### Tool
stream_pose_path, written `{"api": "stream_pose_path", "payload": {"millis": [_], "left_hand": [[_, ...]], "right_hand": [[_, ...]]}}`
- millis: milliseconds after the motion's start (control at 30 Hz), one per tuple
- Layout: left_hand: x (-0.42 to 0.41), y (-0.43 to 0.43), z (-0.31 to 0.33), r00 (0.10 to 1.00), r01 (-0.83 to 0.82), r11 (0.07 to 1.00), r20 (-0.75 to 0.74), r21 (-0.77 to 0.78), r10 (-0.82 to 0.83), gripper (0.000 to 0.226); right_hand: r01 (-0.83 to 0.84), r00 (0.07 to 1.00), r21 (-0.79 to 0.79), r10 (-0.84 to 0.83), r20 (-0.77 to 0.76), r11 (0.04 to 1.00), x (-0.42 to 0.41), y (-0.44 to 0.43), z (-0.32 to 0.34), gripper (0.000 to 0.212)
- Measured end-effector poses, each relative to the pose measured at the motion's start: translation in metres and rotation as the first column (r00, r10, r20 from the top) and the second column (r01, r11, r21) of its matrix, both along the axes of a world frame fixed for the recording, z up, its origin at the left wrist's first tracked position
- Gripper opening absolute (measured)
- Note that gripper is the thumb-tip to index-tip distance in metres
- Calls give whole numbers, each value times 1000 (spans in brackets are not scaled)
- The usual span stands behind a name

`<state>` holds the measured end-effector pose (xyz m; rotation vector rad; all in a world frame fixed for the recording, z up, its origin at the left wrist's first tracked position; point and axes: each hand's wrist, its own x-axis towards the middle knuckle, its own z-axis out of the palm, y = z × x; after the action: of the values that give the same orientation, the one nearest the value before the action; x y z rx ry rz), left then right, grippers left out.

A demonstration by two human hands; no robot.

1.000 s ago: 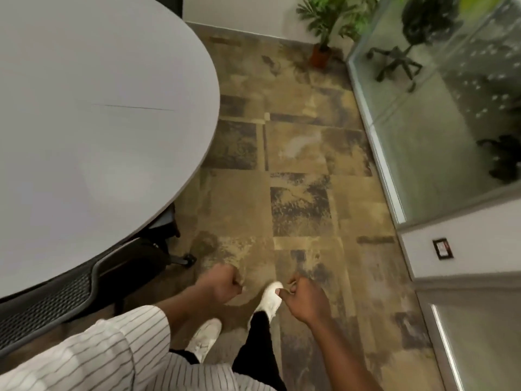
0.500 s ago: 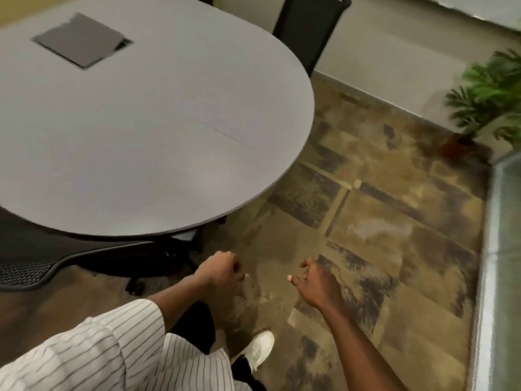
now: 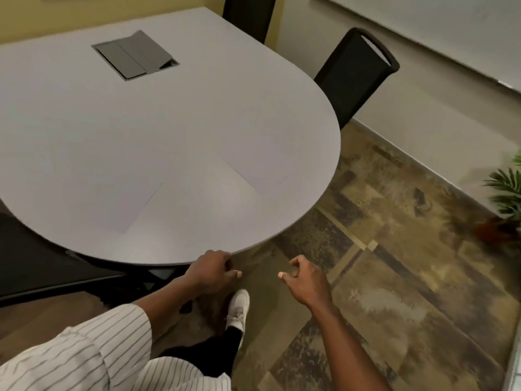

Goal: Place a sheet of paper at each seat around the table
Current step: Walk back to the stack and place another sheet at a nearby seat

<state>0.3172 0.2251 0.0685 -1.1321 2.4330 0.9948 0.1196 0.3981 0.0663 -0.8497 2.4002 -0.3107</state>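
Head view has swung from floor back to the worktop [image 3: 84,142]: two sheets [image 3: 118,187] [image 3: 259,165] already lie near its round end. Left hand [image 3: 211,270] and right hand [image 3: 303,279] hang loosely curled, each grip empty, so more paper looks needed for the far chair [image 3: 355,71].

Your left hand [image 3: 210,270] sits at six o'clock, fingers curled loosely, holding nothing. Your right hand [image 3: 303,280] hangs at five o'clock, thumb and forefinger nearly pinched, empty. Both forearms reach forward, well apart.
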Motion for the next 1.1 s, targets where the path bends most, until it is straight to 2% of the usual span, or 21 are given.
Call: {"api": "stream_pose_path", "payload": {"millis": [333, 467, 667, 833, 967, 1100], "left_hand": [[-111, -87, -6, 994, -110, 991, -15, 70, 112, 34], [-140, -113, -9, 978, -209, 973, -1, 102, 210, 34], [-176, -139, -25, 928, -372, 919, 41, 134, 370, 32], [-217, -158, -40, 827, -562, 814, 73, 145, 558, 31], [-256, -164, -45, 683, -728, 666, 90, 164, 725, 31], [-290, -165, -48, 554, -832, 540, 124, 130, 823, 28]], "right_hand": [[-85, 995, 1, 84, 50, 996, -119, -114, 8, 45], [-123, 988, -2, 122, 94, 992, -163, -154, 11, 48], [-227, 972, 23, 225, 64, 974, -228, -211, 8, 48], [-365, 931, 64, 362, 57, 929, -287, -264, -8, 50], [-504, 863, 90, 497, 86, 859, -331, -300, -17, 49], [-590, 807, 85, 584, 91, 803, -369, -334, -24, 47]]}}
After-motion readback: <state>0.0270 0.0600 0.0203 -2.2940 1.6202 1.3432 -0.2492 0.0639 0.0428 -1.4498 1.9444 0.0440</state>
